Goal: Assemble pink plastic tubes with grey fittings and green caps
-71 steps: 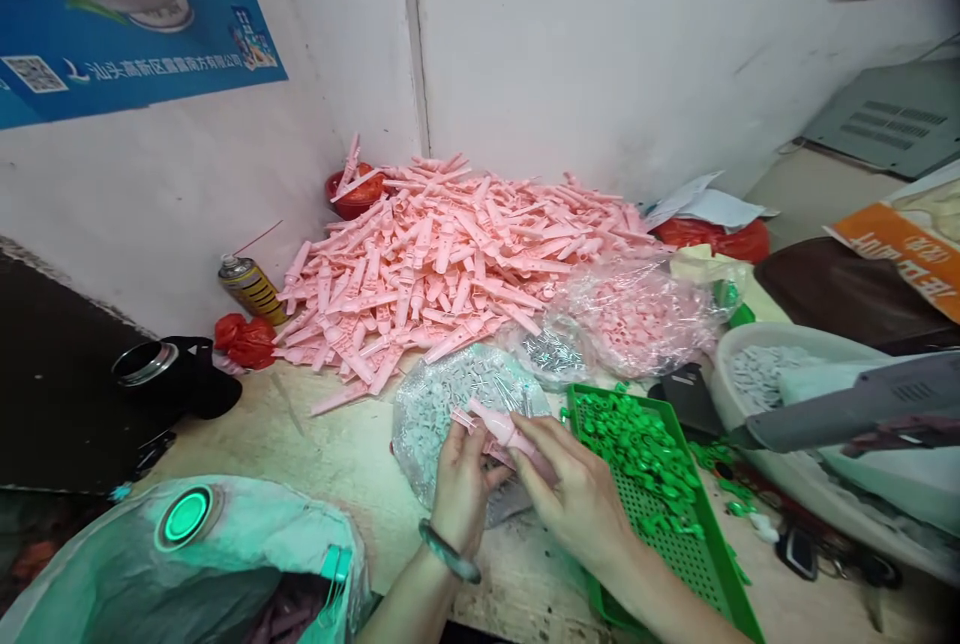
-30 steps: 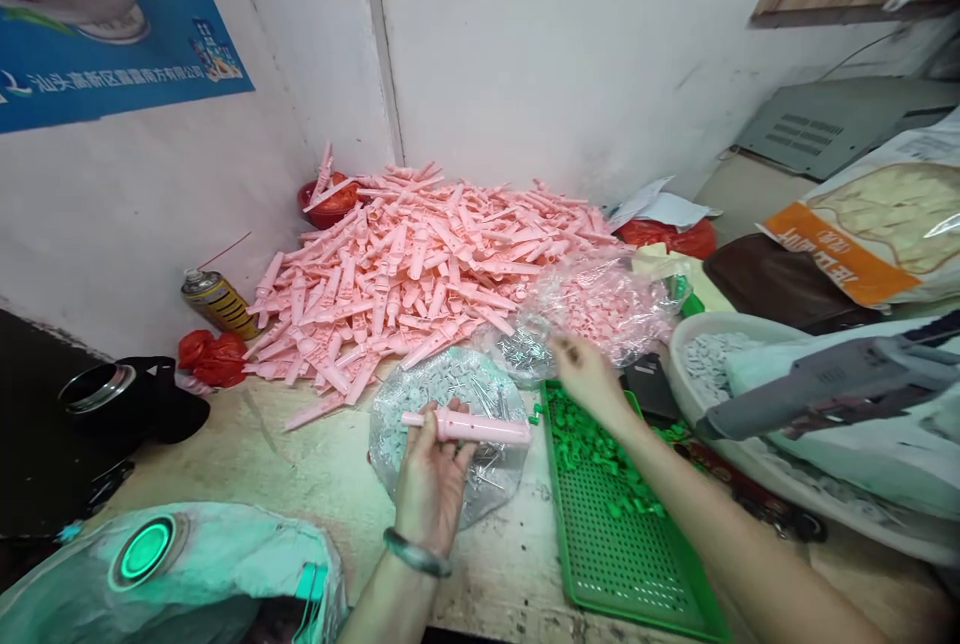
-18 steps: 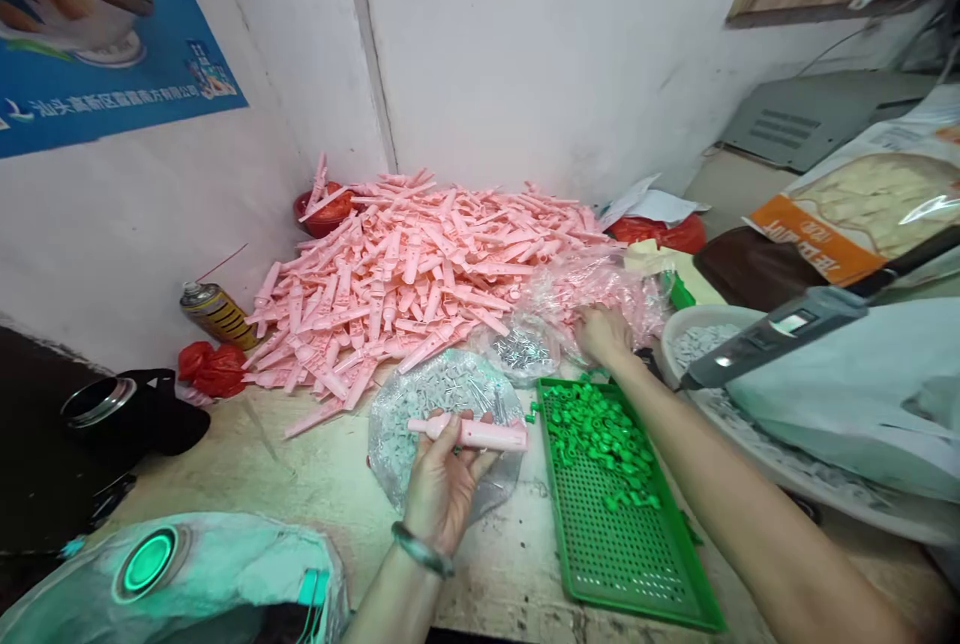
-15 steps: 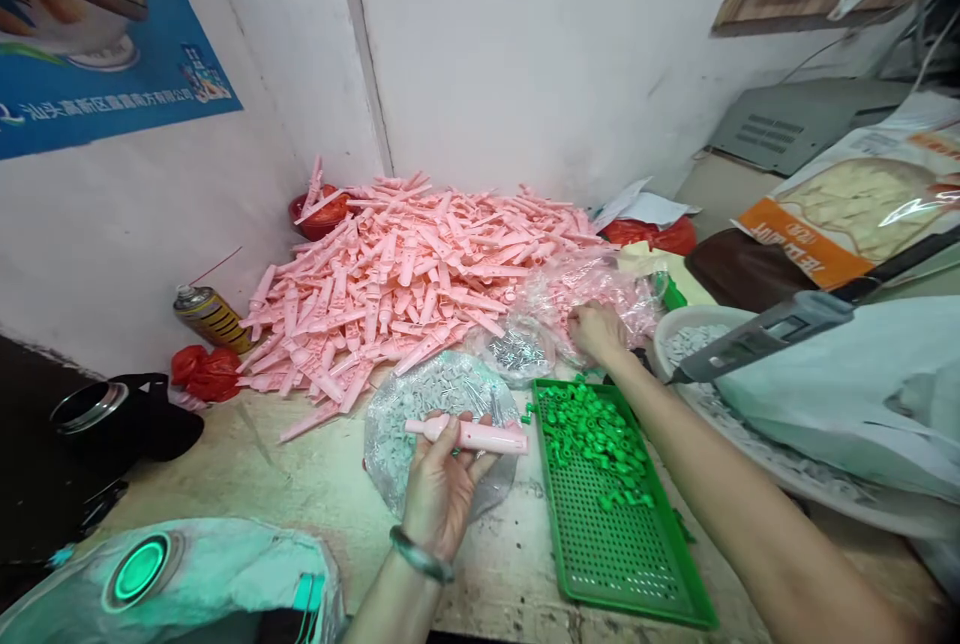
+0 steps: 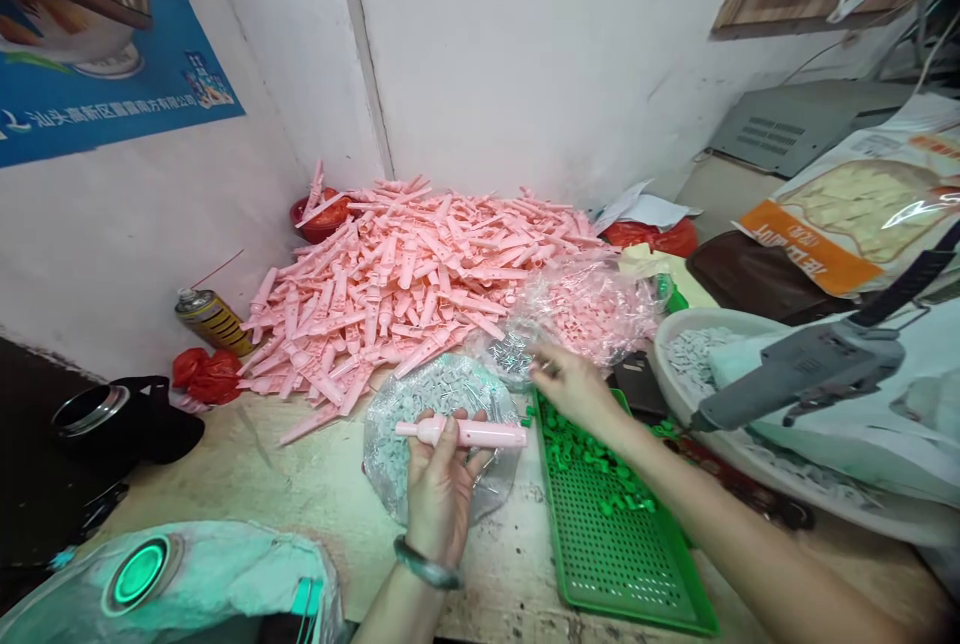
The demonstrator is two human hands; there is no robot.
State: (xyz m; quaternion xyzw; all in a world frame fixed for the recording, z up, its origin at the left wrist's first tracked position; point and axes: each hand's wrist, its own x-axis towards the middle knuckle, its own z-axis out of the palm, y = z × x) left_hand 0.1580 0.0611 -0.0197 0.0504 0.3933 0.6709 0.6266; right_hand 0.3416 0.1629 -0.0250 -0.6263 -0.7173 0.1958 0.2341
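My left hand (image 5: 439, 484) holds a pink tube-shaped plastic part (image 5: 480, 434) level, over a clear bag of pale small parts (image 5: 397, 454). My right hand (image 5: 566, 382) is beside the bag of metal screws (image 5: 512, 352), above the top of the green tray (image 5: 630, 574) with green pieces (image 5: 592, 454). Its fingers are bent and blurred, and whether they hold anything is too small to tell. Behind it lies an open bag of small pink pieces (image 5: 600, 309). A large heap of pink parts (image 5: 390, 284) covers the back of the table.
A grey electric screwdriver (image 5: 810, 374) hangs over a white basin (image 5: 664, 324) of pale parts at the right. At the left are a spray can (image 5: 214, 321), a red bag (image 5: 206, 376) and a black cup (image 5: 90, 409). A lit lamp (image 5: 142, 574) is at the lower left.
My right hand has moved left and toward me, from the bag of pink pieces to beside the screws. The hanging screwdriver has swung. My left hand still holds the pink part.
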